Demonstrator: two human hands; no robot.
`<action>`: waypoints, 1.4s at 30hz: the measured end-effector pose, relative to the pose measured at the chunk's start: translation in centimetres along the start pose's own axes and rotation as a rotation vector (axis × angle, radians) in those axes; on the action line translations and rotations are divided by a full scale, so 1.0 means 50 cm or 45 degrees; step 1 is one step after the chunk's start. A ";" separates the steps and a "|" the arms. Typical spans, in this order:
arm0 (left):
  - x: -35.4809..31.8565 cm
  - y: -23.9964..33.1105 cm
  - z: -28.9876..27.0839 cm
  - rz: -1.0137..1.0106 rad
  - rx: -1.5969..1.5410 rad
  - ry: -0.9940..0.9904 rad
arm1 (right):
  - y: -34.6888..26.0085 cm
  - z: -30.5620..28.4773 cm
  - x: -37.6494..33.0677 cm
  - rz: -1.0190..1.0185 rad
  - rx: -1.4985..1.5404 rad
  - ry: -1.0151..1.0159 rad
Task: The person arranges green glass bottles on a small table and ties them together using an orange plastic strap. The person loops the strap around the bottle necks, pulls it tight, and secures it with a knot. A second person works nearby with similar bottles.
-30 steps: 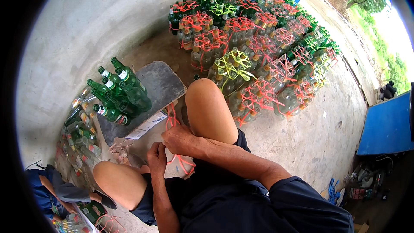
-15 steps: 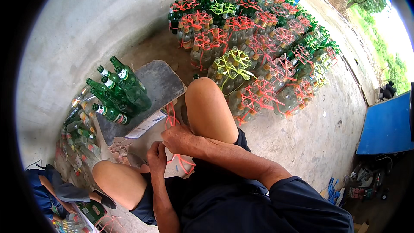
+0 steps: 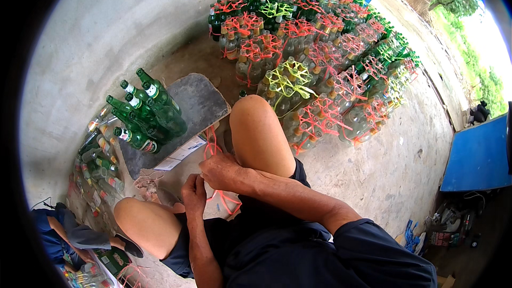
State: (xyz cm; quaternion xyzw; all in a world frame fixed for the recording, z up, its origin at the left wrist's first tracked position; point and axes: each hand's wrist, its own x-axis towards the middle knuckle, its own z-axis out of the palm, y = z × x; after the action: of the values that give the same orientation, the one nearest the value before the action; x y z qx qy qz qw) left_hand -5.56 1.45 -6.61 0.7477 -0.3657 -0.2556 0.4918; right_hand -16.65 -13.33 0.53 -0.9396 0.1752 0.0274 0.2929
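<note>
My left hand [image 3: 193,193] and my right hand [image 3: 220,172] meet fingertip to fingertip between my knees, both closed in a pinch. A red plastic strap [image 3: 212,141] runs down to my right hand, and looped strap of the same red shows below it; the right fingers close on it. What the left fingertips pinch is too small to make out. Ahead and to the left, a cluster of green glass bottles [image 3: 146,109] stands upright on a grey slab [image 3: 197,93], apart from both hands.
Bottle bundles tied with red and yellow-green straps [image 3: 314,120] fill the floor ahead and right. Loose bottles [image 3: 101,168] lie in a heap along the wall at left. Another person's leg [image 3: 85,234] shows at lower left. Blue panels [image 3: 474,154] stand at right and back.
Almost nothing differs. My two hands stay pinched together in the same spot, and the bottles and strap have not visibly moved.
</note>
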 end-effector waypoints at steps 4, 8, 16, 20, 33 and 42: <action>-0.001 0.004 -0.003 -0.016 0.020 -0.010 | 0.000 0.003 -0.002 -0.012 0.022 0.035; 0.000 0.005 -0.002 -0.011 0.002 -0.006 | -0.001 0.000 -0.003 0.005 0.025 0.032; -0.001 0.005 0.001 -0.019 -0.007 -0.008 | 0.007 0.009 0.000 -0.027 -0.011 0.063; 0.001 0.001 -0.002 0.006 -0.053 -0.017 | 0.005 0.009 0.003 -0.013 -0.012 0.071; -0.001 0.018 -0.009 -0.094 -0.097 -0.057 | 0.004 0.007 0.004 0.043 0.120 0.086; 0.001 0.014 -0.005 -0.052 -0.093 0.007 | 0.015 0.020 0.009 0.006 0.080 0.148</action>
State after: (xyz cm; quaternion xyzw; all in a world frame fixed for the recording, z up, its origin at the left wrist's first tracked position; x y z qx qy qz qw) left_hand -5.55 1.38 -5.90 0.7372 -0.3393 -0.2769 0.5145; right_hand -16.44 -13.46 -0.78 -0.9295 0.1951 -0.0320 0.3114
